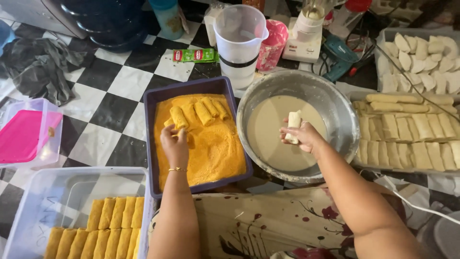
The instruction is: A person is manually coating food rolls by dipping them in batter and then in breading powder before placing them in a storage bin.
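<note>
The right hand (306, 136) pinches a pale uncoated roll (293, 125) between closed fingers, holding it just above the thin beige batter in the round metal bowl (345, 110); wet with batter it will likely be slippery, and a loose grip could drop it back in with a splash. The left hand (173, 144) rests fingers-down in the orange crumbs of the purple tray (149, 139), curled beside a coated roll (179, 117) — whether it actually grips that roll I cannot tell. Pressing too hard there could split the wrapper or rub the coating bare. Four or so crumbed rolls lie along the tray's far end. Near the left arm, a clear plastic tub (28, 211) holds a neat row of finished crumbed rolls. To the right, a flat tray (357, 165) carries rows of plain rolls, and beyond it another tray (383, 36) holds pale half-moon pastries — both well clear of the batter.
</note>
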